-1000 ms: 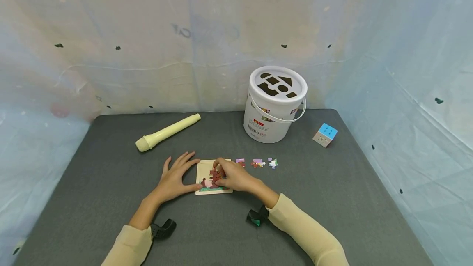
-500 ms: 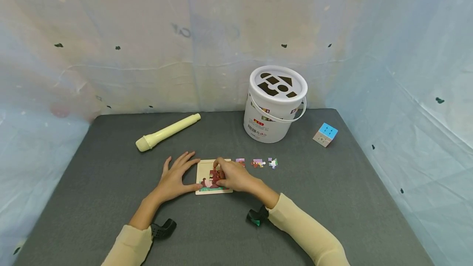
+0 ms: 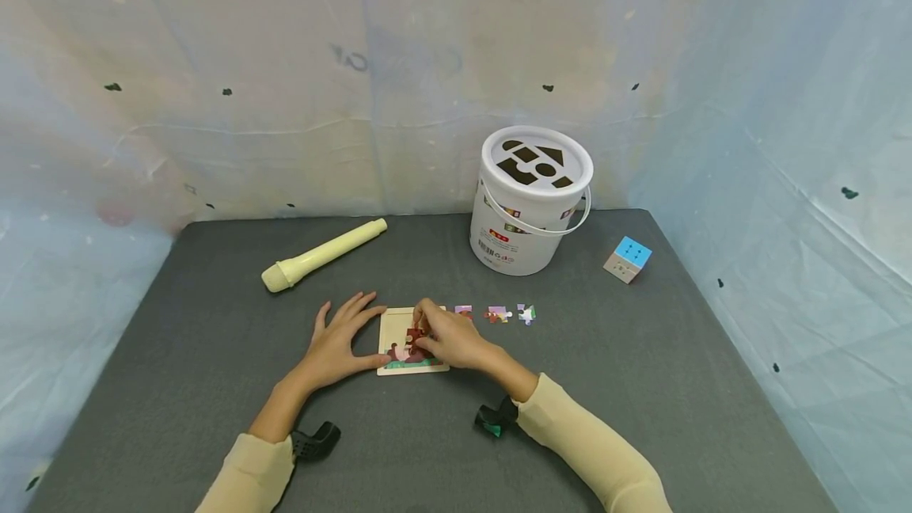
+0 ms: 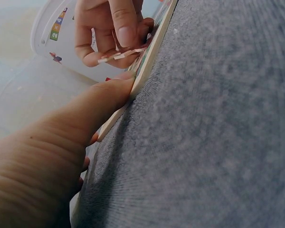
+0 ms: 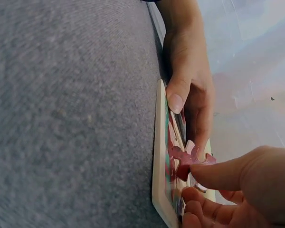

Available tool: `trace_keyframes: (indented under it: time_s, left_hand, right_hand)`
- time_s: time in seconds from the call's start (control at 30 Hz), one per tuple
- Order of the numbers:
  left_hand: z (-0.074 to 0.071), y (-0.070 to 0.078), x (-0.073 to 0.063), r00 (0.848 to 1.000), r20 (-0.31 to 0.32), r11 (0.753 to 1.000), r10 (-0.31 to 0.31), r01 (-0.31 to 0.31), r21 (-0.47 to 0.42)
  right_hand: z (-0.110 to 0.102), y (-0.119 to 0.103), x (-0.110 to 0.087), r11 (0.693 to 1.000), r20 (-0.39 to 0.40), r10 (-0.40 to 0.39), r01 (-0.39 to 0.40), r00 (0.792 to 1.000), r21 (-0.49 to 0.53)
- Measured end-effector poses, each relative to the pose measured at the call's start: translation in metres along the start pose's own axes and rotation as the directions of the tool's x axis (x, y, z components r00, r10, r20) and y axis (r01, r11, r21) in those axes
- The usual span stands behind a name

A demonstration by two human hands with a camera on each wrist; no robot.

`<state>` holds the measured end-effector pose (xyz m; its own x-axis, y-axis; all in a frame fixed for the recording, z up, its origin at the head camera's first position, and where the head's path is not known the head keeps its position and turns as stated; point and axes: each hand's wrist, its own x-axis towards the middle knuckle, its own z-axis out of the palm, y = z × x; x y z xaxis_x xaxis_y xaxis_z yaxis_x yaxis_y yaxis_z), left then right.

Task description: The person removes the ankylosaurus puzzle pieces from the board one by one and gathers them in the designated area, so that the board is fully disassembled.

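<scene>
A wooden puzzle board (image 3: 394,320) lies on the dark table, its near strip filled with pink, brown and green picture pieces. My left hand (image 3: 338,348) spreads at the board's left side, thumb on the near left corner and a fingertip at the far left corner. My right hand (image 3: 456,339) pinches a reddish-brown puzzle piece (image 5: 194,157) between thumb and fingers. In the right wrist view the piece is tilted just over the board; whether its lower edge touches is unclear. Part of the board's right side is hidden under the right hand.
Three loose puzzle pieces (image 3: 498,314) lie in a row right of the board. A white lidded bucket (image 3: 513,236) stands behind them. There is a pale yellow toy microphone (image 3: 324,256) at the back left and a puzzle cube (image 3: 627,260) at the right.
The pinched puzzle piece has tipped up a little over the board, and the right hand's fingers have shifted slightly. The left hand and the board have stayed in place.
</scene>
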<state>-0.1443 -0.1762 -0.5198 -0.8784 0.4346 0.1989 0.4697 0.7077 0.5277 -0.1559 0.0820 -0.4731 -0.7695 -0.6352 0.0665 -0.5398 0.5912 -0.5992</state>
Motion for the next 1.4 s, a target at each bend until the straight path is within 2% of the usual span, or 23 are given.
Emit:
trace_keyframes:
  time_s: [0.17,0.4,0.53,0.7,1.03,1.23,1.3,1.4]
  left_hand:
    - [-0.001,0.001,0.000,1.000,0.001,1.000,-0.006,0.006,-0.004]
    - [0.000,0.000,0.000,1.000,0.001,1.000,-0.003,0.003,-0.006]
    - [0.002,-0.002,0.000,1.000,-0.002,1.000,-0.002,0.002,-0.001]
    - [0.002,-0.002,0.000,1.000,-0.006,1.000,0.000,0.000,0.002]
    - [0.001,-0.001,0.000,1.000,-0.005,1.000,0.006,-0.006,-0.009]
    - [0.002,-0.001,0.000,1.000,0.000,1.000,0.007,-0.007,-0.013]
    - [0.002,-0.001,0.000,1.000,0.001,1.000,0.007,-0.007,-0.011]
    - [0.001,-0.001,0.000,1.000,-0.001,1.000,0.006,-0.006,-0.012]
  right_hand:
    - [-0.003,0.000,-0.001,0.999,0.007,-0.004,0.004,1.000,0.044]
    - [-0.007,0.002,-0.003,0.982,0.040,0.006,-0.013,0.999,0.189]
    - [-0.008,0.004,-0.003,0.955,0.066,0.029,-0.047,0.997,0.292]
    - [-0.013,0.004,-0.004,0.915,0.069,0.014,-0.041,0.998,0.402]
    - [-0.033,0.009,-0.017,0.912,-0.024,0.001,0.009,1.000,0.410]
    - [-0.049,0.021,-0.036,0.925,-0.042,0.063,-0.042,0.997,0.377]
    - [-0.054,0.025,-0.043,0.908,-0.031,0.094,-0.073,0.995,0.412]
    - [-0.059,0.031,-0.054,0.867,-0.019,0.127,-0.102,0.992,0.488]
